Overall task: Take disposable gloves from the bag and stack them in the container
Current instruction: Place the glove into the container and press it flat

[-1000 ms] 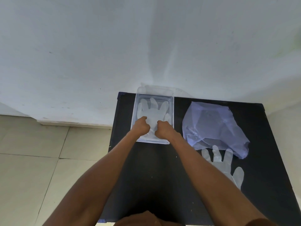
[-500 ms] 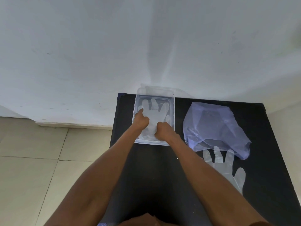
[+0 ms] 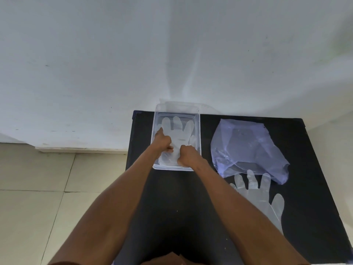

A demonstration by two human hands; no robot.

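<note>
Gloves are the matter of this step, and one loose glove (image 3: 257, 197) is lying nearest to the person, flat on the black surface (image 3: 172, 207), with its fingers pointing toward the bag. It is lying well apart from both hands and is waiting for its turn.

Farther on, the right hand (image 3: 188, 155) is resting inside the clear container (image 3: 198, 131), at the near edge, with its fingers curled and pressed down on the cuff part of the top glove (image 3: 178, 131). Whether it is pinching the film cannot be told. The left hand (image 3: 162, 141) is lying a little farther in, on the left side of this glove, with the fingers bent and one fingertip reaching toward the glove's outer finger.

To do this step well, the person is probably needing to hold the cuff still with the right hand while the left hand is smoothing outward, so trapped air is leaving and the glove fingers are lying flat, straight over whatever may lie beneath. The film looks thin and clingy, so lifting the hands slowly seems wise.

Beside the container on the right, the blue bag (image 3: 246, 148) is lying crumpled, its mouth toward the loose glove.
</note>
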